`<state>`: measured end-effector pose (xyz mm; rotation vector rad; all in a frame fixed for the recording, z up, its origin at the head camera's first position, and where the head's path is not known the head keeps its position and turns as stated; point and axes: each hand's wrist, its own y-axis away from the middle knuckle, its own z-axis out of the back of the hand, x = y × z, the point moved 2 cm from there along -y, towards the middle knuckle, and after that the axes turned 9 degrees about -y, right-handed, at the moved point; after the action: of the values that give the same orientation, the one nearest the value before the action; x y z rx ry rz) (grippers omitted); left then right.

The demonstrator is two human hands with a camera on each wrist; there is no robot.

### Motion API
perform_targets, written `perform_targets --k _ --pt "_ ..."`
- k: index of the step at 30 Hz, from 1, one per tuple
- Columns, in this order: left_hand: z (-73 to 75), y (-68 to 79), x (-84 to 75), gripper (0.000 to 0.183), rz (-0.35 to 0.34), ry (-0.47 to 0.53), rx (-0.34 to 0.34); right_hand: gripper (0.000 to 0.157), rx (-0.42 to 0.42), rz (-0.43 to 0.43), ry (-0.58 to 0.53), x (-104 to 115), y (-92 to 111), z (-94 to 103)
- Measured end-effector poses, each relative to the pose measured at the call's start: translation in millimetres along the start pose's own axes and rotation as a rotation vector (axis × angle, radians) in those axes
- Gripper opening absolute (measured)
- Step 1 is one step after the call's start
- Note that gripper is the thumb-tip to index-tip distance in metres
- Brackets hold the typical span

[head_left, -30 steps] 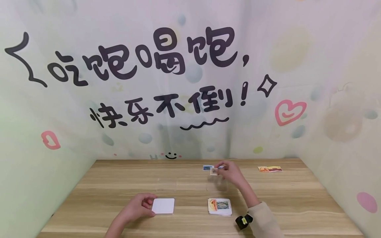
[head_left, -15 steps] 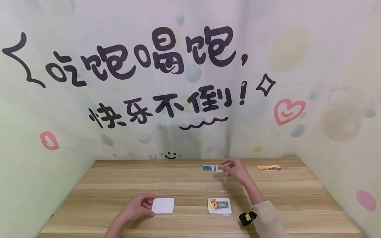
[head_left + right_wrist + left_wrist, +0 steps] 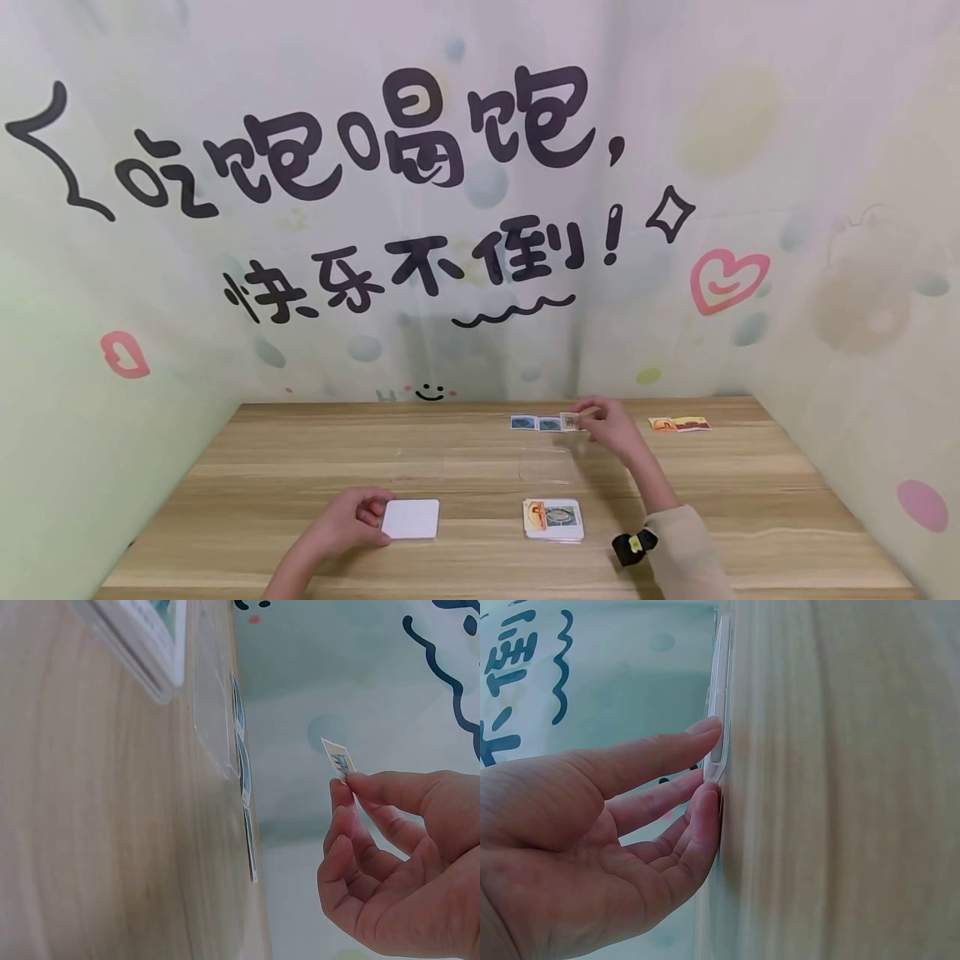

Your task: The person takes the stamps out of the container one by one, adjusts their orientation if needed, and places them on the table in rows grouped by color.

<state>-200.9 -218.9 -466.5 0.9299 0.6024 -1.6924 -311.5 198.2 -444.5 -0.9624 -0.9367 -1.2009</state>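
While the right hand (image 3: 405,862) pinches it between thumb and fingertip, the small stamp-like piece (image 3: 338,759) is off the desk (image 3: 480,567), close to the row of blue-printed pieces (image 3: 550,424) by the far edge. Looks like paper or thin card: very light, fairly flat, probably bends or creases easily. Best hold is likely a light pinch at one edge, print uncovered, as now. Row pieces lie flat, so probably awkward to lift without a nail under a rim.

Nearer: clear flat case (image 3: 546,467), then picture-topped pile (image 3: 553,521). Left hand (image 3: 351,521) holds the white stack (image 3: 411,518) by its left edge, thumb opposite fingers. Orange-printed pieces (image 3: 680,424) lie right of the row.
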Motion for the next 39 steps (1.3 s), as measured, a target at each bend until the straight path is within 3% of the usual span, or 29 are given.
perform_targets --k 39 --pt "-0.1 -0.1 2.5 0.053 -0.004 0.021 -0.005 0.019 -0.057 -0.047 0.007 -10 0 22.9"
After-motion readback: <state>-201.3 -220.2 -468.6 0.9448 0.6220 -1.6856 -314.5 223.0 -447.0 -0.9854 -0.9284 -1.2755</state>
